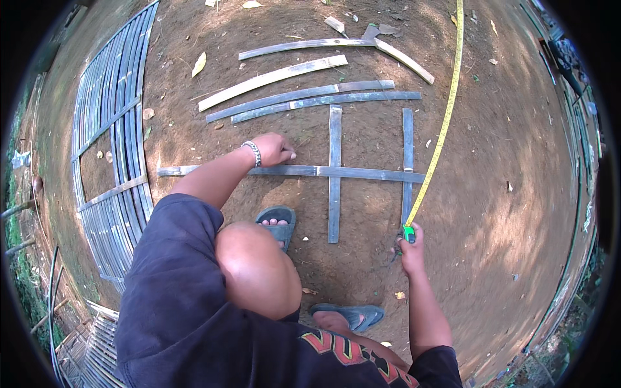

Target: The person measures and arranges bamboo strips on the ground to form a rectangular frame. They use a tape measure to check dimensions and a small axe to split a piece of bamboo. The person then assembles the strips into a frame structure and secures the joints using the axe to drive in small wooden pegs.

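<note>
My right hand (pixel 413 251) grips a green tape measure (pixel 408 234). Its yellow blade (pixel 446 123) runs out away from me to the top of the view, passing over the right end of a long crosswise bamboo slat (pixel 369 172). That slat lies across two lengthwise bamboo slats, a middle one (pixel 334 207) and a right one (pixel 407 139). My left hand (pixel 273 150), with a bracelet at the wrist, hovers at or just above the crosswise slat, left of the middle crossing. Its fingers are curled closed; whether they hold anything is hidden.
Beyond lie several loose bamboo strips, including a pale strip (pixel 275 82), two dark strips, and a farther strip (pixel 310 45) beside a dark blade-like piece (pixel 371 32). A bamboo slat panel (pixel 119 129) lies at left. My sandalled feet (pixel 277 223) stand on bare soil.
</note>
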